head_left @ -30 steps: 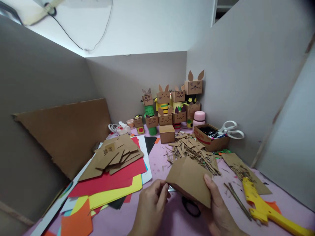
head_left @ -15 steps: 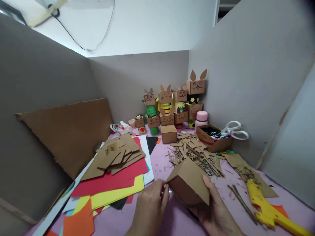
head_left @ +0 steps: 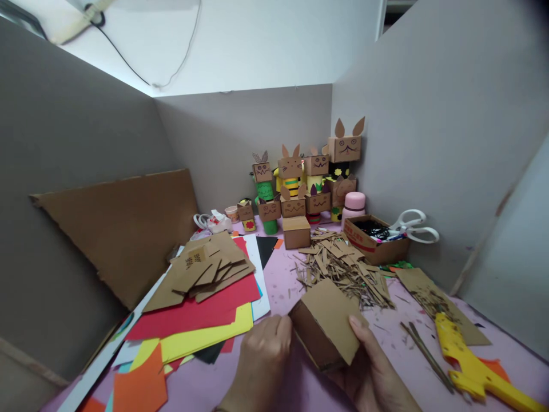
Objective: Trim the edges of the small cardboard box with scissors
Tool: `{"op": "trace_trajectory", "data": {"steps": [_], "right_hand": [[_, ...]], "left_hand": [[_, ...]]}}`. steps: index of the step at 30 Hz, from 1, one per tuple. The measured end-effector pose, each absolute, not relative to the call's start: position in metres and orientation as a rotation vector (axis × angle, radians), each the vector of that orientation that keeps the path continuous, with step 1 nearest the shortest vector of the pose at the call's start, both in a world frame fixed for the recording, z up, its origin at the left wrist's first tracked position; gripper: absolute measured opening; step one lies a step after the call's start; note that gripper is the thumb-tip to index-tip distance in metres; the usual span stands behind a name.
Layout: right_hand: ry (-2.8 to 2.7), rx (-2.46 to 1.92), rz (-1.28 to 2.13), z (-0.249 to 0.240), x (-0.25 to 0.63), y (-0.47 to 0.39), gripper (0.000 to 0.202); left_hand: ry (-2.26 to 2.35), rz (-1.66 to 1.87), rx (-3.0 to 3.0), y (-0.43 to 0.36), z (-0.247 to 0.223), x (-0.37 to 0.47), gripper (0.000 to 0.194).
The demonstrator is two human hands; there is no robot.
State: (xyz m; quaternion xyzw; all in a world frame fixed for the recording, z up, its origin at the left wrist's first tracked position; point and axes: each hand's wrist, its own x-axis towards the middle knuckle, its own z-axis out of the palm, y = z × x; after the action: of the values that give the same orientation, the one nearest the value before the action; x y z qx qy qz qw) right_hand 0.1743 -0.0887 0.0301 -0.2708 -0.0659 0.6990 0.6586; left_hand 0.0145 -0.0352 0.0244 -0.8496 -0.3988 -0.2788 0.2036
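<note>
Compared with a second ago, the box (head_left: pixel 330 320) is rolled further over, its shaded side now showing, and the left grip (head_left: pixel 266 346) is curled tighter, knuckles up. That grip is blurred and hides its own fingertips, so I cannot tell whether it pinches anything; the box's left corner lies right beside it. The right grip (head_left: pixel 364 363) pinches the box, thumb on the pale face, fingers underneath and largely out of sight. Both arms are cut off below.

Held tilted between the two grips, the box points its pale face up and its shaded side toward the left grip; whether that side is a wall or an opening is hard to make out. Its long axis slants from the far left down to the near right, by the right palm.

Beyond the right grip lie scraps (head_left: pixel 343 263), partly hidden by the box. To its right on the worktop (head_left: pixel 281 274) is a glue gun (head_left: pixel 476 369), cut off at one end. Left of the left grip, cardboard (head_left: pixel 206 268) covers part of the paper (head_left: pixel 197 312).
</note>
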Motion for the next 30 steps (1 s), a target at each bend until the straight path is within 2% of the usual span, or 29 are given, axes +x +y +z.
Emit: {"op": "trace_trajectory", "data": {"steps": [5,11,17,21,24,30], "right_hand": [[-0.155,-0.625,1.589,0.028,0.175,-0.089,0.078],[-0.096,-0.649,1.563,0.033,0.179,-0.09,0.076],[-0.1,-0.606,1.643,0.035,0.185,-0.087,0.075],[-0.112,-0.611,1.651,0.033,0.191,-0.084,0.068],[-0.12,-0.609,1.647,0.033,0.194,-0.083,0.059],[-0.116,-0.586,1.689,0.034,0.194,-0.086,0.061]], "left_hand": [[-1.068,-0.82,-2.374,-0.032,0.024,0.016,0.024],[-0.968,-0.994,-2.359,-0.033,0.029,0.014,0.031],[-0.999,-1.203,-2.437,-0.039,0.035,0.019,0.021],[-1.328,-1.425,-2.522,-0.039,0.041,0.017,0.015],[-1.711,-1.64,-2.565,-0.039,0.041,0.012,0.019],[-1.842,-1.757,-2.603,-0.039,0.04,0.014,0.022]]}}
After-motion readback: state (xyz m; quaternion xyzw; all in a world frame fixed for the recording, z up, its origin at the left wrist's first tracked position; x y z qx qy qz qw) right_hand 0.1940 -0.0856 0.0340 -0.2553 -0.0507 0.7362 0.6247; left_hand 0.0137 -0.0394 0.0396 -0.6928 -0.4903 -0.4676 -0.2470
